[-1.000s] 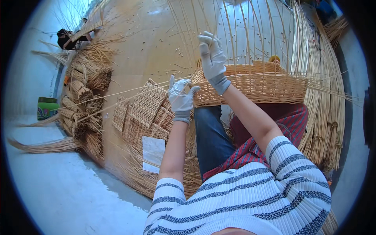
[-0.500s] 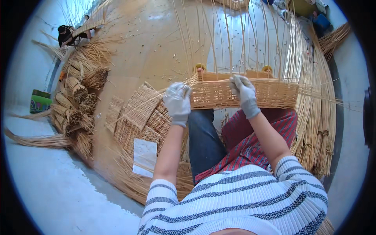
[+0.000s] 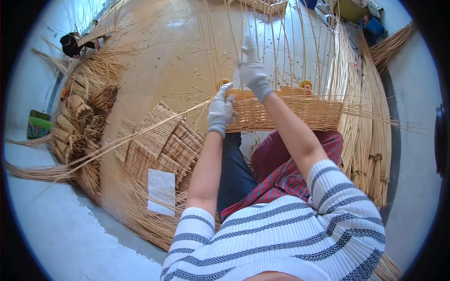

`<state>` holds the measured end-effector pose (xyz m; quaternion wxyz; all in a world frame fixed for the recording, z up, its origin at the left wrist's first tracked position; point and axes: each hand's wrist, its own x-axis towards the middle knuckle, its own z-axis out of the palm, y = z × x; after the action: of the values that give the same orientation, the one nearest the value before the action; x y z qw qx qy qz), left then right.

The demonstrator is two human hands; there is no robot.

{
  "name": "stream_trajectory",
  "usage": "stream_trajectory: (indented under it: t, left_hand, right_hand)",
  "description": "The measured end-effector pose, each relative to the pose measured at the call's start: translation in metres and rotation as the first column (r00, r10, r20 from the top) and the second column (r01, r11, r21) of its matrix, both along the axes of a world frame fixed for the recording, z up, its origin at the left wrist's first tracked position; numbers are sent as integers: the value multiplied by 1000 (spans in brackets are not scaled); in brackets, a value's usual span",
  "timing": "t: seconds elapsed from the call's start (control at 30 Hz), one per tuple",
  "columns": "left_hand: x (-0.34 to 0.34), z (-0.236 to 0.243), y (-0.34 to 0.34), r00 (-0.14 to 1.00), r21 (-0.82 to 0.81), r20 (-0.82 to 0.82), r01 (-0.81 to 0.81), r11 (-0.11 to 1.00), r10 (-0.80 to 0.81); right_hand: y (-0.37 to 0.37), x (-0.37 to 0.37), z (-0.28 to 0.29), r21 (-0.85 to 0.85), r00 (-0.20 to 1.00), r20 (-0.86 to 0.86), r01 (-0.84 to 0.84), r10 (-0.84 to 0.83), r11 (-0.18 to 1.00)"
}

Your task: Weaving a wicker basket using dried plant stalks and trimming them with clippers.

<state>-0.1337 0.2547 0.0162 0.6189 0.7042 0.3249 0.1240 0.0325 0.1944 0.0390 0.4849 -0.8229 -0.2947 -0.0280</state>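
Observation:
In the head view, a long, low woven basket of pale reed rests across my legs, with tall stakes rising from it and loose strands trailing from both ends. My left hand, in a white glove, grips its left corner beside a bundle of long strands. My gloved right hand is raised above the rim among the upright stakes, its fingers smeared by motion, so I cannot tell what they hold.
Woven panels and a white sheet lie left of me. Reed bundles line the left; long reeds lie right. Another person is at back left. Another basket sits ahead, with a blue container at back right.
My right hand has lifted from the basket rim to above it since half a second ago. My left hand remains at the left corner. Long strands now sweep lower toward the left.

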Motion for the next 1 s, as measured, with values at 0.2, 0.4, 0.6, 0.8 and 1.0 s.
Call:
stream_trajectory:
  t: [0.2,0.4,0.6,0.8,1.0]
  left_hand:
    - [12,8,-37,1000,760,10,-13,649,8]
    - [33,7,-93,917,656,-357,381,652,-176]
    - [28,-13,-87,979,784,-146,204,586,-145]
    - [-41,-56,-34,814,471,331,-581,663,478]
    - [-52,-101,41,772,-598,434,-139,789,465]
  right_hand:
    - [-135,-29,-48,498,978,-210,98,10,862]
    - [-99,28,-9,-16,971,238,23,-19,1000]
    - [-194,-38,-50,355,857,-485,372,-171,858]
    - [-164,-99,-60,187,943,-302,-88,142,979]
    - [-33,-175,14,46,840,193,-525,508,850]
